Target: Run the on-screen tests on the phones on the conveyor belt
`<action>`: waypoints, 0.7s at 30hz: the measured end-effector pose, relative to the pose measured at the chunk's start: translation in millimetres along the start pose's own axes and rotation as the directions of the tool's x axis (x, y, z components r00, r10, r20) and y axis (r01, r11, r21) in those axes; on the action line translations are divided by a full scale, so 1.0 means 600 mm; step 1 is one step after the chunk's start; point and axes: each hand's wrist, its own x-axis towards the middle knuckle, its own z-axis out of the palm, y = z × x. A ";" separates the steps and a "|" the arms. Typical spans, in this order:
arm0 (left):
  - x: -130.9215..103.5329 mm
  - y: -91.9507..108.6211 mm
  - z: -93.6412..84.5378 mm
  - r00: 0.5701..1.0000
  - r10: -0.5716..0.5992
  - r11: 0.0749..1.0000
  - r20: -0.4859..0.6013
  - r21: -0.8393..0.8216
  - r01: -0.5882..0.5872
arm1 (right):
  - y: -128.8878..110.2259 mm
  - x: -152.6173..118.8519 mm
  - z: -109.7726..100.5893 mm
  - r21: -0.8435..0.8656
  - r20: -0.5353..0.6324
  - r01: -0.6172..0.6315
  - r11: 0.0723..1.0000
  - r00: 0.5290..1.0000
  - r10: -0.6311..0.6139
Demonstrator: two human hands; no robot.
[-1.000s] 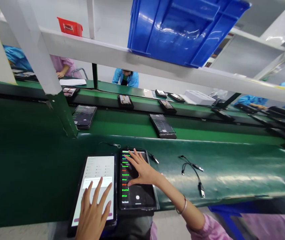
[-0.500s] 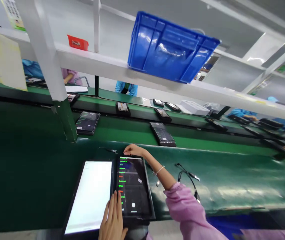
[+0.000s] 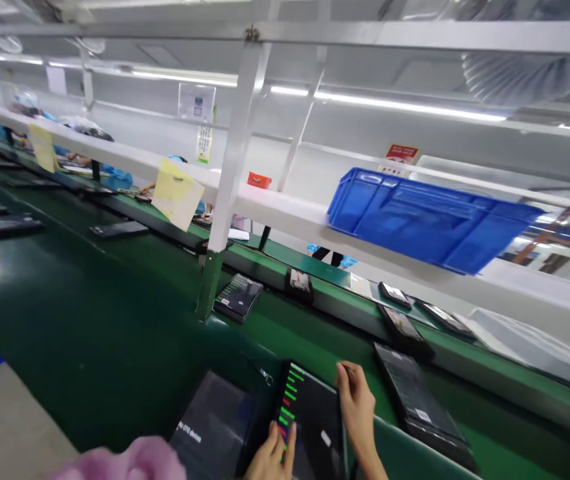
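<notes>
A tablet (image 3: 315, 407) with green and red lines of text on its dark screen lies on the green bench in front of me. My left hand (image 3: 272, 453) rests on its lower left side, fingers stretched over the screen edge. At the upper right edge of that tablet is my right hand (image 3: 357, 403), thumb and fingertips pinched together. A small dark bit shows at the pinch, too small to name. To the left lies a second tablet (image 3: 217, 417), its dark screen reading "No OTG devices". A thin cord with a metal loop (image 3: 266, 377) lies above the gap between the two tablets.
Another tablet (image 3: 415, 393) lies to the right, and a stack of tablets (image 3: 239, 297) stands by the green-footed post (image 3: 209, 283). Several devices sit on the line behind. Overhead, a shelf carries a blue crate (image 3: 429, 217) and a small red bin (image 3: 259, 180). Other people work beyond.
The view has swung left and up. My right hand has moved from the text tablet's top left corner to its right edge. The left tablet's screen has gone from white to dark.
</notes>
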 end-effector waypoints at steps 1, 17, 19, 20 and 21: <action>0.024 -0.005 0.010 0.999 -0.023 0.992 0.047 -0.122 0.029 | -0.011 -0.014 -0.016 0.004 -0.009 0.062 0.998 0.998 -0.062; 0.370 -0.140 -0.174 0.998 -0.059 0.822 -0.001 0.567 0.049 | -0.006 -0.169 0.050 -0.125 0.523 0.337 0.933 0.821 -0.227; 0.351 -0.186 -0.251 0.991 -0.120 0.813 -0.054 0.567 0.129 | 0.004 -0.165 0.049 -0.125 0.549 0.219 0.968 0.828 -0.117; 0.335 -0.206 -0.285 0.989 -0.140 0.814 -0.055 0.562 0.147 | 0.010 -0.162 0.050 -0.140 0.561 0.176 0.974 0.825 -0.069; 0.317 -0.224 -0.313 0.988 -0.152 0.818 -0.038 0.556 0.148 | 0.015 -0.158 0.050 -0.161 0.577 0.144 0.976 0.816 -0.025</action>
